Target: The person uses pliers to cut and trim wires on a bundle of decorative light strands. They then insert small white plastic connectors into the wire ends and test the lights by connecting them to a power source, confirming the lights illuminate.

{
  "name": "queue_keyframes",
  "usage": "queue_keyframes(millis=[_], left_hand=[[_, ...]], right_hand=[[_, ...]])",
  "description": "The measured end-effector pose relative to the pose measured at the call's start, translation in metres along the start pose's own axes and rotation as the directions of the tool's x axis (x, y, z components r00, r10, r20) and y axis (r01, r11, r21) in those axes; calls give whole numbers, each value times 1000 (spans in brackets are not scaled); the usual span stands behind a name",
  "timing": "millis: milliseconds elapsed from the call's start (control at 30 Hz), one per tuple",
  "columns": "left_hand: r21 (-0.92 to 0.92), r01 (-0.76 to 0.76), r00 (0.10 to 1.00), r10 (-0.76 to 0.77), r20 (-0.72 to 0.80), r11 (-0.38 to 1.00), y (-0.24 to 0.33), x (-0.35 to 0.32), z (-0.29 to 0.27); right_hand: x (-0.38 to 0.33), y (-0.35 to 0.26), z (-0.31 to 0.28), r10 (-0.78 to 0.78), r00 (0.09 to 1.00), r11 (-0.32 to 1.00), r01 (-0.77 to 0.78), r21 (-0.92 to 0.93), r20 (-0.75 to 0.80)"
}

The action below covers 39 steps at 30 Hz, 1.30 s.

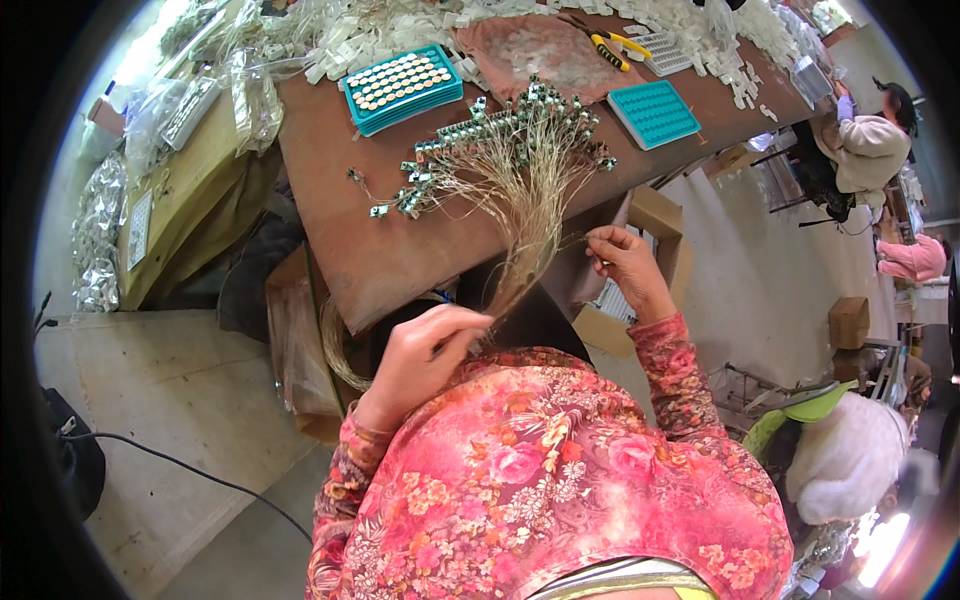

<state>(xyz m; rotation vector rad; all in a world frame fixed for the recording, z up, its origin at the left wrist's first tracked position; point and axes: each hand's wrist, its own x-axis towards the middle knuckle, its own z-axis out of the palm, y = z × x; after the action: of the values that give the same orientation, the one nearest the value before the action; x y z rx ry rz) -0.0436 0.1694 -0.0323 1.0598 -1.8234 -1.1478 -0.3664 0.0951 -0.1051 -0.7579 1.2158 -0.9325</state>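
Observation:
A thick bundle of thin, pale gold wires point(535, 220) fans out over the table's near edge, with many small green circuit boards point(520, 125) at its far ends. My left hand point(425, 355) is closed at the gathered near end of the bundle, close to my lap; its fingers are slightly blurred. To the right of the bundle, my right hand point(622, 258) pinches at a thin wire strand that runs toward the bundle. The strand's far end is too fine to follow.
On the brown table point(380, 250) sit a stacked teal tray point(362, 122) of round pale pieces, another teal tray point(655, 113), a reddish cloth point(540, 60) and yellow-handled pliers point(610, 52). White plastic pieces heap along the back. A cardboard box point(672, 215) stands below the right edge. Another person point(865, 150) sits far right.

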Motion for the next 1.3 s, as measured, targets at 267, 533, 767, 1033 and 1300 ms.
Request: queue_keyframes(millis=[267, 533, 767, 1033, 1300], left_hand=[[68, -162, 975, 149, 166, 984, 5, 38, 32], [124, -76, 957, 107, -271, 989, -2, 28, -32], [656, 2, 928, 244, -283, 755, -60, 93, -130], [392, -14, 951, 134, -279, 920, -68, 94, -151], [277, -162, 939, 234, -253, 947, 26, 79, -144]], right_hand=[[21, 17, -7, -93, 985, 970, 122, 212, -142], [25, 20, -11, 7, 996, 999, -3, 55, -85], [3, 16, -27, -68, 976, 994, 49, -94, -209], [-35, -46, -1, -341, 898, 914, 248, -321, -277], [-41, -151, 143, -701, 592, 423, 794, -438, 397]])
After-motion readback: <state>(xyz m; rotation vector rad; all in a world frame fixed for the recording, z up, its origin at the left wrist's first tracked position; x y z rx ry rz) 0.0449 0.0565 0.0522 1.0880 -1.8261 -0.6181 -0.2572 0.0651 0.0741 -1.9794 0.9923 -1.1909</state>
